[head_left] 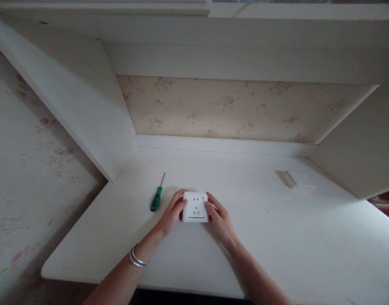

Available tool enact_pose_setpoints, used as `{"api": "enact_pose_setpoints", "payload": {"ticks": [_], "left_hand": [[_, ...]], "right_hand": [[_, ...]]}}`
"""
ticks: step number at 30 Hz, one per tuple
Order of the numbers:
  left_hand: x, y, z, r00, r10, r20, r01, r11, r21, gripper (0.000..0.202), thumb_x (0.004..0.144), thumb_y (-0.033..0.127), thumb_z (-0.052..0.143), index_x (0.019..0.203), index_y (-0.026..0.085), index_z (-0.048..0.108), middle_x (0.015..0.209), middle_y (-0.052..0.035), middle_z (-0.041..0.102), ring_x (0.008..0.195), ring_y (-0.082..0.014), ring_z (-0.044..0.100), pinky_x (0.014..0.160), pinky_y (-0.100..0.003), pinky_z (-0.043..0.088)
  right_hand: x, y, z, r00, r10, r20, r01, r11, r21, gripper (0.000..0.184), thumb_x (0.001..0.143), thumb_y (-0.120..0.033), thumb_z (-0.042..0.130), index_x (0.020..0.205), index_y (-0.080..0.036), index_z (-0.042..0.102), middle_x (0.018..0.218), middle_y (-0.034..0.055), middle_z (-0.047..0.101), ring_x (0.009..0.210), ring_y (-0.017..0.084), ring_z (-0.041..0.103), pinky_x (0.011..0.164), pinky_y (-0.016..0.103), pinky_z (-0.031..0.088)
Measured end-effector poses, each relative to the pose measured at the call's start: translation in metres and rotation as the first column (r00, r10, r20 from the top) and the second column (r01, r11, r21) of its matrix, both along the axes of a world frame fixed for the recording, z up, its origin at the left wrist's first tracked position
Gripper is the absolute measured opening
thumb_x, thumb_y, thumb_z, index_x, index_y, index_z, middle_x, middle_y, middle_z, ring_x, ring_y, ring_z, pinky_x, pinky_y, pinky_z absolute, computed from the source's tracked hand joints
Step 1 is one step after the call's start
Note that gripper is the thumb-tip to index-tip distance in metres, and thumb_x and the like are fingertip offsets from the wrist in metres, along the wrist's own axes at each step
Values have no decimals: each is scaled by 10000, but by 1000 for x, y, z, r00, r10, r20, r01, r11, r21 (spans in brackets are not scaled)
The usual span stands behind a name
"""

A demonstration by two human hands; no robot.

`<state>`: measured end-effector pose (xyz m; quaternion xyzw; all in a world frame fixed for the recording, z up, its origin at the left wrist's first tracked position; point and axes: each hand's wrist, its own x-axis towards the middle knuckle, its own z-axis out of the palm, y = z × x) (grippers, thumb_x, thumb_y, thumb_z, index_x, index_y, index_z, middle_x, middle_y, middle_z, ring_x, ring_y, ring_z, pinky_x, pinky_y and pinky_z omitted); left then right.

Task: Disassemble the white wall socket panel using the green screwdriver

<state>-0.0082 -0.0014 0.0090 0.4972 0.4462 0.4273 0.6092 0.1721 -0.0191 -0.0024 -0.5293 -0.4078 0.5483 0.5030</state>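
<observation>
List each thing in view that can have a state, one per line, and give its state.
White socket: held by both hands, face toward the camera, nothing plugged in.
Left hand: gripping the socket's left edge.
Right hand: gripping its right edge.
Green screwdriver: lying loose, tip away from the person.
White block: resting on the desk, untouched.
Silver bangles: worn on the left arm.

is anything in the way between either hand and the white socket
Nothing visible is: the left hand and right hand hold the white socket directly by its sides. The green-handled screwdriver lies left of the left hand, not between.
</observation>
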Motion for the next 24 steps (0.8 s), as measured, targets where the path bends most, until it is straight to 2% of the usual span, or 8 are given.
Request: {"api": "enact_pose_setpoints", "payload": {"ticks": [8, 18, 24], "left_hand": [[0, -2, 4, 1000, 6, 20, -6, 1000, -4, 385, 878, 433, 517, 1194, 225, 443, 944, -22, 598, 810, -169, 555, 634, -231, 442], [0, -2, 4, 1000, 14, -15, -14, 1000, 10, 431, 848, 472, 527, 1193, 219, 476, 937, -30, 620, 811, -190, 564, 637, -253, 442], [-2, -3, 6, 999, -41, -17, 42, 999, 27, 369, 886, 433, 494, 1193, 230, 457, 932, -22, 614, 812, -174, 563, 637, -238, 436]], "right_hand": [[-1, -1, -1, 999, 17, -52, -18, 1000, -17, 617, 768, -494, 656, 1292, -190, 541, 1089, 68, 651, 801, 162, 622, 650, 259, 485], [1, 1, -5, 999, 10, -35, -9, 1000, 15, 554, 771, -499, 649, 1234, -203, 576, 1098, 70, 624, 799, 174, 625, 630, 270, 502], [3, 1, -2, 1000, -9, -13, 9, 1000, 26, 566, 797, -527, 600, 1271, -220, 563, 1106, 77, 617, 849, 189, 623, 682, 293, 518]]}}
